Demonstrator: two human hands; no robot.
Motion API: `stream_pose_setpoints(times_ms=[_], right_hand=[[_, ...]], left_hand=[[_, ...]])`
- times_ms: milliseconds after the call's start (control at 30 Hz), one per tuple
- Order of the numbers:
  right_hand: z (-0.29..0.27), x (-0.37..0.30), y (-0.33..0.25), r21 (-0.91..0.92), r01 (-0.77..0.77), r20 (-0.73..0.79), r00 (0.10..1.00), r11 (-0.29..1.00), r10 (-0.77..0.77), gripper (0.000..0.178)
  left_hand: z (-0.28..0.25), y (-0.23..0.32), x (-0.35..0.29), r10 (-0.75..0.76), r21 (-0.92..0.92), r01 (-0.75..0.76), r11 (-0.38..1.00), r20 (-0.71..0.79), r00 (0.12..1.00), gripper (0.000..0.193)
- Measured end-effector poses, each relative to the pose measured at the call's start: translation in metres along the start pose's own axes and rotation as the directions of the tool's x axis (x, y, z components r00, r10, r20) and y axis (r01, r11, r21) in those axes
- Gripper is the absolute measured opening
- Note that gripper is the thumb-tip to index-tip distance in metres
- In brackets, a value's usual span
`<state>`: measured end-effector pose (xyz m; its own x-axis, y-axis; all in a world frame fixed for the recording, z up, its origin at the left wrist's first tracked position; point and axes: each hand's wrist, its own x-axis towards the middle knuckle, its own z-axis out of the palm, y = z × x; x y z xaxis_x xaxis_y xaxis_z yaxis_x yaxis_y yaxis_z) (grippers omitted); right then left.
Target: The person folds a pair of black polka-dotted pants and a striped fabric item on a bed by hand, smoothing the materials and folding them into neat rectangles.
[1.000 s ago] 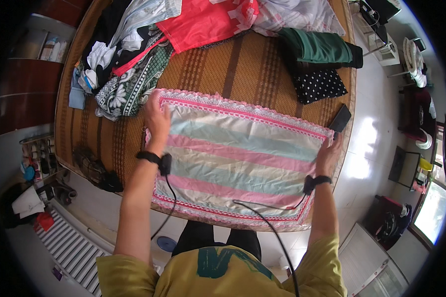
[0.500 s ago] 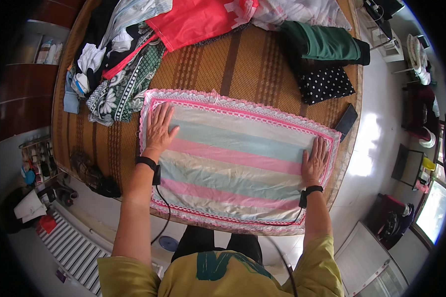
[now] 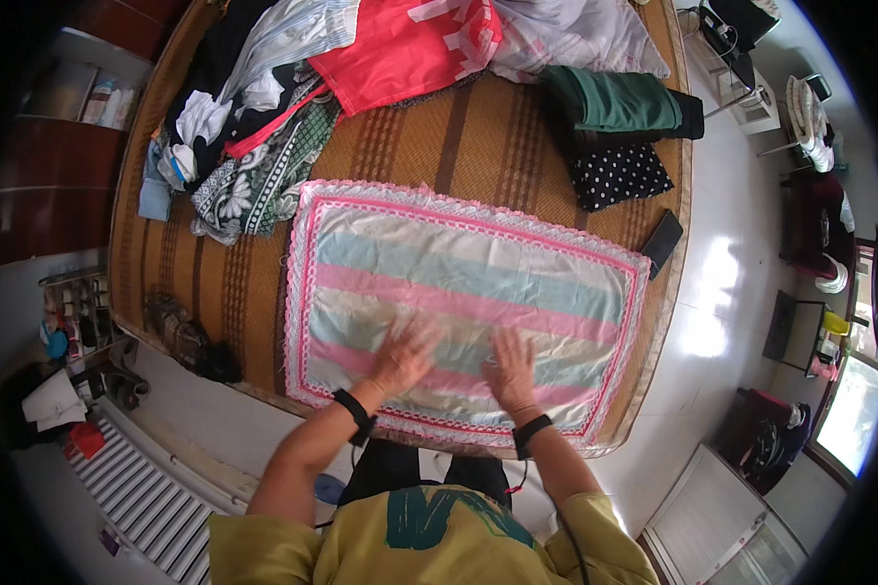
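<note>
A striped cloth (image 3: pixel 468 253) in pale pink, mint and cream, edged with a pink and white lace border, lies spread flat before me. It could be a pillowcase, though I cannot tell for sure. My left hand (image 3: pixel 407 353) is over its lower middle, fingers spread and smeared by motion. To the right of it, my right hand (image 3: pixel 510 369) is over the same cloth with fingers stretched out, also slightly blurred. Neither hand grips anything. Whether the palms touch the fabric cannot be told. Each wrist wears a black band, with a cable trailing near the right one.
The cloth rests on a brown woven mat (image 3: pixel 410 146) covering a bed. Rumpled clothes, including a red garment (image 3: pixel 390 58) and a green-white patterned one (image 3: pixel 259 180), lie along the far side. Folded green (image 3: pixel 619 97) and polka-dot (image 3: pixel 622 175) garments and a black phone (image 3: pixel 662 242) lie right.
Both hands have moved inward and toward me, from the cloth's left and right sides to its lower middle. The cloth remains spread flat, and the view has shifted slightly.
</note>
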<state>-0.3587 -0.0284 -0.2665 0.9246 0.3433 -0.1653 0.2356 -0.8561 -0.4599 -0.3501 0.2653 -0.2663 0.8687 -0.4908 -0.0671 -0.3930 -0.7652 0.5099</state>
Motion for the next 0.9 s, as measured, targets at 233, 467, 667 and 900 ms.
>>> stream_pose_setpoints(times_ms=[233,467,667,900], right_hand=[[-0.049,-0.097,0.102,-0.2,-0.38,-0.103,0.925,0.903,0.366,0.066],[-0.07,-0.138,0.093,-0.076,-0.215,-0.121,0.971,0.974,0.205,0.077],[-0.059,-0.195,0.047,-0.16,-0.202,0.282,0.929,0.966,0.241,0.09],[-0.054,-0.201,0.063,-0.222,-0.168,0.303,0.924,0.96,0.232,0.067]], left_hand=[[-0.045,-0.07,-0.124,-0.521,0.391,0.463,0.795,0.05,0.852,0.073],[-0.073,-0.072,-0.153,-0.348,0.375,0.306,0.875,0.05,0.936,0.077],[-0.07,-0.027,-0.2,-0.272,0.338,0.126,0.933,0.428,0.862,0.088],[-0.066,-0.044,-0.208,-0.189,0.278,0.1,0.955,0.313,0.931,0.062]])
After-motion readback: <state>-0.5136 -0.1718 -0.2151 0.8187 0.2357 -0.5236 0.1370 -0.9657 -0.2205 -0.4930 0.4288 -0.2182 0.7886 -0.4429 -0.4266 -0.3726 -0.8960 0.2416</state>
